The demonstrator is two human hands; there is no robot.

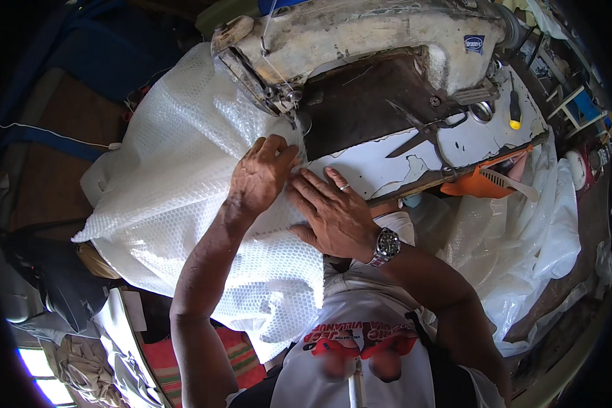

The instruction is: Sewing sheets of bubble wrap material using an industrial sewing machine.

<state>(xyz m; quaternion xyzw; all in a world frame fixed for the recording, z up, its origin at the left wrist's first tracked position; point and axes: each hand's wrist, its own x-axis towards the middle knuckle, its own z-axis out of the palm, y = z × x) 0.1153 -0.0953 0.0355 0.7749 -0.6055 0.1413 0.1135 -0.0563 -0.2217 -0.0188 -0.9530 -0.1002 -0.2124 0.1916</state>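
Note:
A large sheet of white bubble wrap spreads over the left side of the sewing machine table and hangs toward my lap. My left hand is closed, its bent fingers pinching the wrap's edge just in front of the needle area. Close beside it, my right hand lies flat with fingers stretched out, pressing on the wrap's right edge. It wears a ring and a metal watch. The old, worn sewing machine stands beyond both hands, its presser foot over the wrap.
Open scissors lie on the chipped white tabletop, near a yellow-and-black screwdriver and a metal ring. An orange holder with a pale comb-like piece hangs at the table's front edge. More clear plastic wrap heaps at the right.

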